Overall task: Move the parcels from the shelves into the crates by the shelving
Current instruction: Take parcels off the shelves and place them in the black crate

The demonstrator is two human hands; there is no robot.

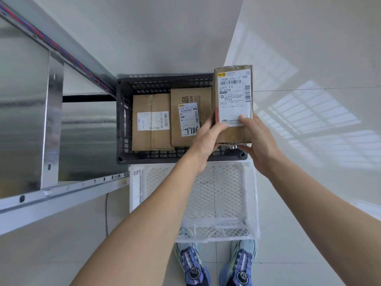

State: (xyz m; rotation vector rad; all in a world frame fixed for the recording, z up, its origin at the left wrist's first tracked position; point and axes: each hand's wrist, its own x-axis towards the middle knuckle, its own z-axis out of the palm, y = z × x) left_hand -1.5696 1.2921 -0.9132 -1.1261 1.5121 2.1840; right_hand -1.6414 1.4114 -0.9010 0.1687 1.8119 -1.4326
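Cardboard parcel point(234, 96) grasped by fingers point(220, 127) of left hand point(206, 141) and right hand point(261, 145) above black crate point(124, 129).

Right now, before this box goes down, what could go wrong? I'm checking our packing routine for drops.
The left grip and right grip grasp the raised parcel only at its near end, so the far end could tip or slip. The free gap in the black crate beside the middle parcel looks narrow; the parcel may catch the rim or land askew on that neighbour.
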